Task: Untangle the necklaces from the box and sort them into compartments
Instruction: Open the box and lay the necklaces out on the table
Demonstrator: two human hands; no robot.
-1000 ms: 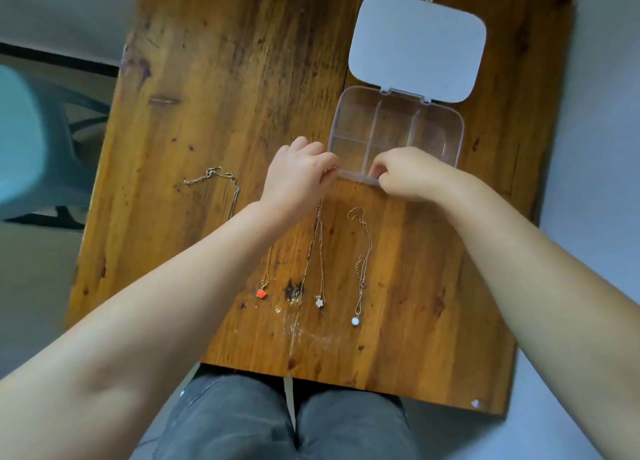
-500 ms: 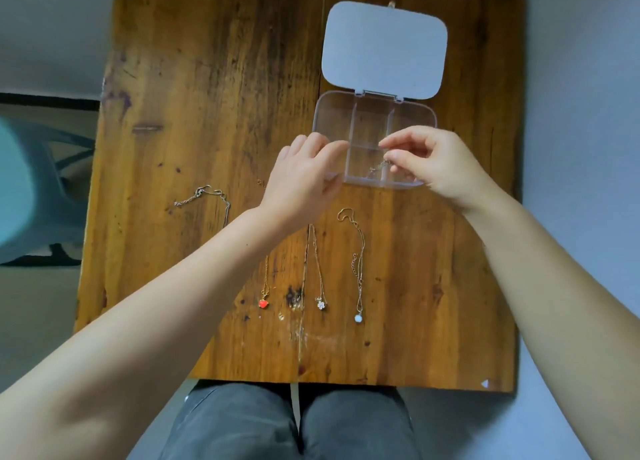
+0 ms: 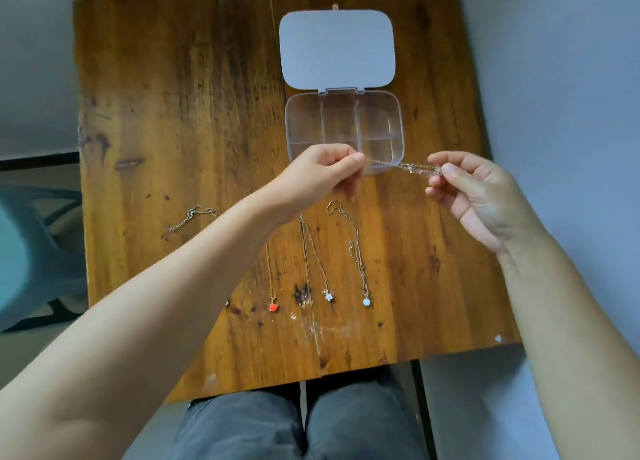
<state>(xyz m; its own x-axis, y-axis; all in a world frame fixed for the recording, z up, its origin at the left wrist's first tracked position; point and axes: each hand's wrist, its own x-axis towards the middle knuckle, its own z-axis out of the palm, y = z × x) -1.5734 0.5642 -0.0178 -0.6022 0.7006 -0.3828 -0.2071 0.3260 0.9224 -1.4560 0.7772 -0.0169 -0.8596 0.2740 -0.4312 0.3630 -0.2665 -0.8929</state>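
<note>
A clear plastic box (image 3: 292, 123) with several compartments stands open on the wooden table (image 3: 180, 113), its white lid (image 3: 337, 47) folded back. Its compartments look empty. A thin silver necklace (image 3: 398, 164) is stretched in the air in front of the box, between my left hand (image 3: 323, 175) and my right hand (image 3: 474, 189), each pinching one end. On the table nearer me lie a chain with a red pendant (image 3: 273, 307), one with a small flower pendant (image 3: 328, 295) and one with a white round pendant (image 3: 366, 301). A short silver chain (image 3: 194, 217) lies to the left.
My forearms reach over the table's near edge, above my grey-trousered knees (image 3: 298, 425). A teal chair (image 3: 31, 251) stands left of the table. Pale floor lies to the right.
Both hands have lifted a necklace out of the box's front compartment and drawn apart, pulling the chain taut between them. The camera view has shifted slightly.
</note>
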